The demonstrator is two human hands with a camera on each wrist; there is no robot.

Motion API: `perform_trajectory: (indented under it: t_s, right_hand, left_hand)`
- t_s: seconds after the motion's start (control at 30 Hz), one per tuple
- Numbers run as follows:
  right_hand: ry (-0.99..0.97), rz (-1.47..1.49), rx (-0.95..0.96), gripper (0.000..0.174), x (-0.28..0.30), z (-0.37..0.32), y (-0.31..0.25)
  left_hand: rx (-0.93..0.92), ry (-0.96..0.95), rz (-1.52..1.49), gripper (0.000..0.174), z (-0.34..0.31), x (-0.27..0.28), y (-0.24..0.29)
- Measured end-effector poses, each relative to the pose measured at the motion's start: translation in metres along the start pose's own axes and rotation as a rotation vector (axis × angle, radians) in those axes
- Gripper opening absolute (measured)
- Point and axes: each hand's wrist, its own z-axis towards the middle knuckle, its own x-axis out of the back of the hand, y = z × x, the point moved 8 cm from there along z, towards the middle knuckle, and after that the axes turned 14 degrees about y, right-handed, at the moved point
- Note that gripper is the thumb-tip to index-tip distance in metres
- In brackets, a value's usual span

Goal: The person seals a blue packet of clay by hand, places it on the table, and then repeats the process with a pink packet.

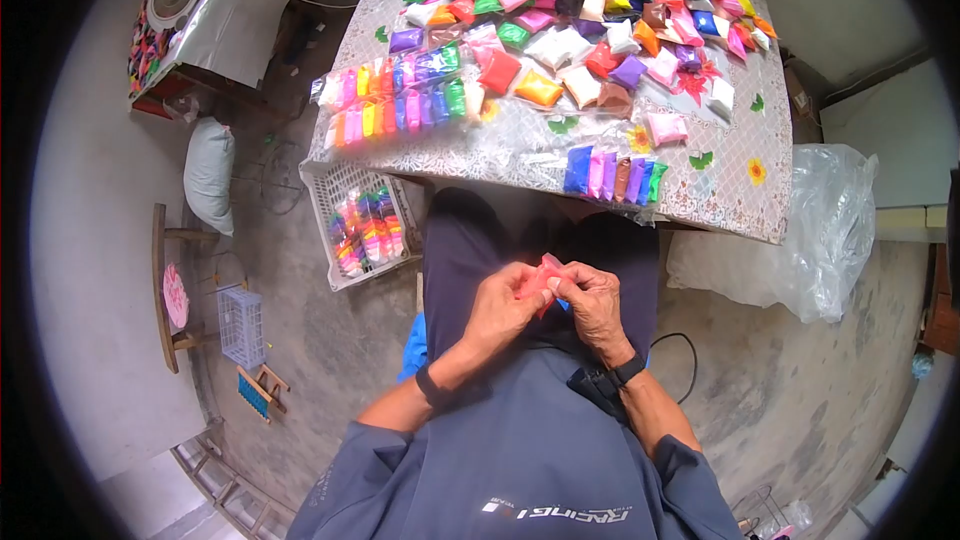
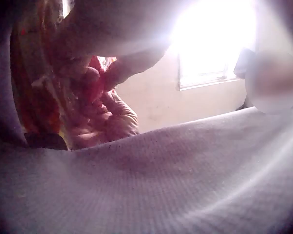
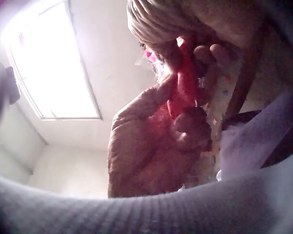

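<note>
Over the lap, both hands pinch a small pinkish-red packet (image 1: 546, 278) between thumbs and fingers. The left hand (image 1: 503, 308) grips its left side and the right hand (image 1: 592, 306) its right side, with the fingertips close together. In the right wrist view the red packet (image 3: 184, 83) runs between the fingers of both hands. The left wrist view is dim; the packet (image 2: 98, 80) shows there partly behind fingers. A bit of blue lies just below the packet by the right thumb; what it is cannot be told.
On the table (image 1: 735, 202) lie a heap of colourful packets (image 1: 540, 90), clear bags of packets in rows (image 1: 395, 100) and a short row of packets (image 1: 612, 175) near the front edge. A white basket (image 1: 345, 275) with bagged packets stands left of the legs. Clear plastic sheeting (image 1: 790, 240) hangs at the right.
</note>
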Motion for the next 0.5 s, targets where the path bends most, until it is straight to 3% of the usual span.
perform_trajectory:
  t_s: [0.13, 0.27, 0.5]
  right_hand:
    - [0.025, -0.016, 0.024, 0.011, 0.001, 0.002, 0.005]
    - [0.028, -0.019, -0.002, 0.013, -0.001, 0.000, 0.002]
    - [-0.023, -0.112, 0.011, 0.011, -0.006, 0.002, -0.006]
  left_hand:
    - [-0.001, 0.107, -0.222, 0.017, 0.001, 0.006, -0.008]
    - [-0.057, 0.110, -0.136, 0.018, 0.002, 0.013, -0.007]
    - [0.017, 0.048, -0.140, 0.013, 0.011, 0.014, -0.013]
